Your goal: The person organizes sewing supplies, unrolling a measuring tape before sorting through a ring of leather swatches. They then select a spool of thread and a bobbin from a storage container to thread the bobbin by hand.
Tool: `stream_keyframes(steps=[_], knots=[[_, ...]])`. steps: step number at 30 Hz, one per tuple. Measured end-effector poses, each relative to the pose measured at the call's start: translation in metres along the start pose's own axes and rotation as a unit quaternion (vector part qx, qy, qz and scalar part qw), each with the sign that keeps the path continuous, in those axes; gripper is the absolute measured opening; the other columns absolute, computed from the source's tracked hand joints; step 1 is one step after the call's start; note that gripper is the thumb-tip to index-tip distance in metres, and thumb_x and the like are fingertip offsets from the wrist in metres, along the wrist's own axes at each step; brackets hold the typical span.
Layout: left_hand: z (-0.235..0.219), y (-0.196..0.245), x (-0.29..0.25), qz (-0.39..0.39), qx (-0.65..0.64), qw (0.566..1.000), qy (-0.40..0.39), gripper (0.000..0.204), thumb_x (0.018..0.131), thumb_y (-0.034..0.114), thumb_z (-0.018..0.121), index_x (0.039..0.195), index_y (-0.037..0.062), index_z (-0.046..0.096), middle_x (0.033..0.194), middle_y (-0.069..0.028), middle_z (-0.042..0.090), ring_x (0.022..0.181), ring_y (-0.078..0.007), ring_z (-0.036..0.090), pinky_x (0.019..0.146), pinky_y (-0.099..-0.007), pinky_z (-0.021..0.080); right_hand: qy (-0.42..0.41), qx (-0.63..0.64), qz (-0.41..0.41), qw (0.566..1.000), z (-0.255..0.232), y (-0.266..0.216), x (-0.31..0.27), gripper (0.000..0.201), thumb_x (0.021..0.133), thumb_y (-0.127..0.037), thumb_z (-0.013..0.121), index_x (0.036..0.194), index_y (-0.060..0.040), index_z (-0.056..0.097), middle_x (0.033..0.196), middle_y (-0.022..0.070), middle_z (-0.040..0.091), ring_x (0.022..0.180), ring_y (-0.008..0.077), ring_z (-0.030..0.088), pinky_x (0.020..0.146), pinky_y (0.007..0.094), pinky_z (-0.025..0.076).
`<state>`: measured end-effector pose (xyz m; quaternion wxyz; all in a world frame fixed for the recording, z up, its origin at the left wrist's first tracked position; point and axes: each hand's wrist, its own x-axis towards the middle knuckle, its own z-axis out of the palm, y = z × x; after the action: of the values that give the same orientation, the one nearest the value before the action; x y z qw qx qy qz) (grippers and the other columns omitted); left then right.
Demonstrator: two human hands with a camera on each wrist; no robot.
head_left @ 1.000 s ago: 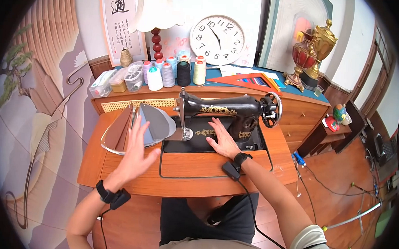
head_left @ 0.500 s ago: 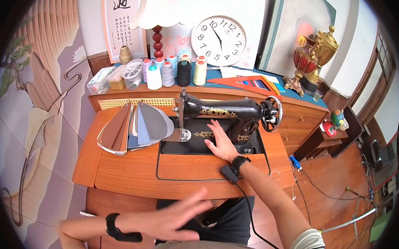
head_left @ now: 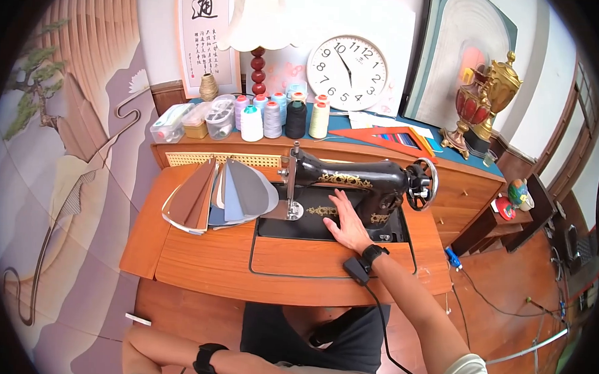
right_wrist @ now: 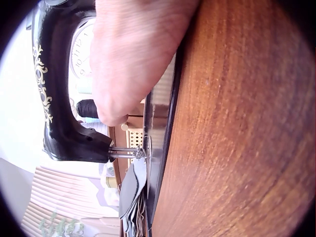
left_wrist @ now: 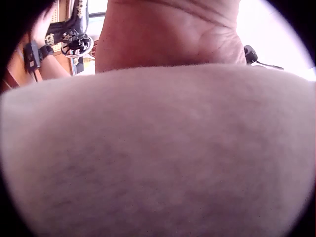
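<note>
In the head view my right hand (head_left: pixel 349 226) lies over the black bed of an old sewing machine (head_left: pixel 350 169) with gold ornament. Its fingers are extended under the machine's arm, to the right of the needle plate (head_left: pixel 295 211). My left hand (head_left: pixel 255 369) is down at the bottom edge, close against my body, its fingers hidden from view. The left wrist view is mostly filled by skin, with the base of the palm (left_wrist: pixel 168 39) at the top. Left of the needle, fanned sample swatches, brown (head_left: pixel 195 199) and grey-blue (head_left: pixel 249 195), lie on the wooden tabletop (head_left: pixel 229 264).
Behind the machine, a shelf carries several thread spools (head_left: pixel 252 123), clear boxes (head_left: pixel 172 122), a lamp (head_left: pixel 258 71), a clock (head_left: pixel 348 72), a red triangular ruler (head_left: pixel 382 138) and trophies (head_left: pixel 473 108). The handwheel (head_left: pixel 422 184) juts out at right. Cables (head_left: pixel 502 289) trail over the floor.
My left hand has swung from above the swatches down and across to my body at the bottom edge. The right hand stays on the machine bed. The head view has shifted slightly.
</note>
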<state>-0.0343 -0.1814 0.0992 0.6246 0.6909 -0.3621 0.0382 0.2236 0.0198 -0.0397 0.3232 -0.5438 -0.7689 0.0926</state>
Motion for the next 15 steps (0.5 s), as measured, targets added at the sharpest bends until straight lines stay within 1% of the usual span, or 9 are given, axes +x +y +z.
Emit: stream_keyframes(steps=[2,3,5,6,8,11,12,14,15], knots=[[-0.004,0.003,0.002,-0.036,-0.025,0.998,0.038,0.078,0.090,0.051,0.053,0.146,0.0031,0.027,0.152,-0.0242,0.016,0.140,-0.0377,0.017,0.111,-0.0451,0.018,0.001,0.000,-0.001,1.000,0.000,-0.001,-0.001,0.061,0.090,-0.034,0.054,0.139,-0.0045,0.033,0.150,0.0202,0.023,0.142,0.0351,0.016,0.114,0.0434,0.021],[-0.003,-0.008,-0.002,-0.038,-0.024,0.998,0.041,0.078,0.090,0.051,0.053,0.146,0.0031,0.027,0.152,-0.0242,0.016,0.140,-0.0377,0.017,0.111,-0.0451,0.018,0.004,-0.004,-0.003,1.000,0.000,0.001,0.000,0.061,0.089,-0.034,0.054,0.139,-0.0046,0.034,0.150,0.0202,0.023,0.142,0.0352,0.016,0.114,0.0432,0.021],[0.002,-0.057,-0.025,-0.124,-0.116,0.985,0.007,0.075,0.096,0.052,0.036,0.149,0.0049,0.010,0.155,-0.0188,0.001,0.143,-0.0324,0.002,0.114,-0.0413,0.008,0.012,-0.008,-0.007,1.000,0.001,0.001,-0.001,0.060,0.089,-0.032,0.055,0.138,-0.0048,0.034,0.150,0.0204,0.024,0.142,0.0355,0.017,0.113,0.0429,0.023],[0.005,-0.076,-0.036,-0.165,-0.164,0.973,-0.006,0.074,0.099,0.053,0.027,0.150,0.0058,0.001,0.156,-0.0161,-0.006,0.144,-0.0297,-0.006,0.116,-0.0394,0.003,0.009,-0.003,-0.004,1.000,0.000,-0.001,0.000,0.062,0.088,-0.035,0.054,0.139,-0.0048,0.034,0.150,0.0218,0.023,0.141,0.0365,0.017,0.114,0.0433,0.021],[0.005,-0.092,-0.051,-0.292,-0.240,0.926,-0.006,0.073,0.099,0.053,0.023,0.149,0.0070,-0.002,0.157,-0.0124,-0.006,0.144,-0.0251,-0.007,0.116,-0.0384,0.003,0.009,0.000,0.003,1.000,0.000,-0.002,0.000,0.062,0.088,-0.034,0.055,0.139,-0.0051,0.034,0.150,0.0217,0.023,0.141,0.0364,0.017,0.114,0.0431,0.022],[0.006,-0.085,-0.051,-0.318,-0.192,0.928,-0.008,0.073,0.099,0.054,0.021,0.149,0.0055,0.000,0.156,-0.0149,0.000,0.145,-0.0246,-0.003,0.116,-0.0374,0.004,0.001,-0.004,0.008,1.000,0.000,-0.004,0.000,0.062,0.088,-0.033,0.055,0.139,-0.0055,0.034,0.151,0.0197,0.021,0.142,0.0351,0.016,0.114,0.0425,0.022],[0.004,-0.076,-0.049,-0.317,-0.190,0.929,-0.004,0.073,0.099,0.054,0.021,0.149,0.0055,0.000,0.156,-0.0149,0.000,0.145,-0.0246,-0.003,0.116,-0.0374,0.004,0.003,-0.008,0.011,1.000,-0.001,-0.004,0.000,0.062,0.088,-0.033,0.055,0.139,-0.0056,0.034,0.151,0.0189,0.021,0.142,0.0347,0.016,0.114,0.0424,0.022],[-0.001,-0.040,-0.041,-0.290,-0.045,0.956,0.001,0.067,0.100,0.047,0.031,0.148,0.0027,0.016,0.146,-0.0184,0.032,0.136,-0.0245,0.031,0.111,-0.0360,0.026,-0.001,-0.007,0.008,1.000,-0.001,-0.005,0.000,0.062,0.088,-0.033,0.055,0.139,-0.0057,0.034,0.152,0.0180,0.020,0.142,0.0343,0.015,0.114,0.0422,0.022],[-0.006,-0.010,-0.034,-0.289,-0.042,0.956,0.003,0.067,0.100,0.047,0.031,0.148,0.0027,0.016,0.146,-0.0184,0.032,0.136,-0.0245,0.031,0.111,-0.0360,0.026,0.000,-0.006,0.009,1.000,-0.001,-0.005,0.001,0.062,0.088,-0.032,0.055,0.139,-0.0056,0.034,0.152,0.0183,0.020,0.142,0.0343,0.015,0.114,0.0423,0.022]])
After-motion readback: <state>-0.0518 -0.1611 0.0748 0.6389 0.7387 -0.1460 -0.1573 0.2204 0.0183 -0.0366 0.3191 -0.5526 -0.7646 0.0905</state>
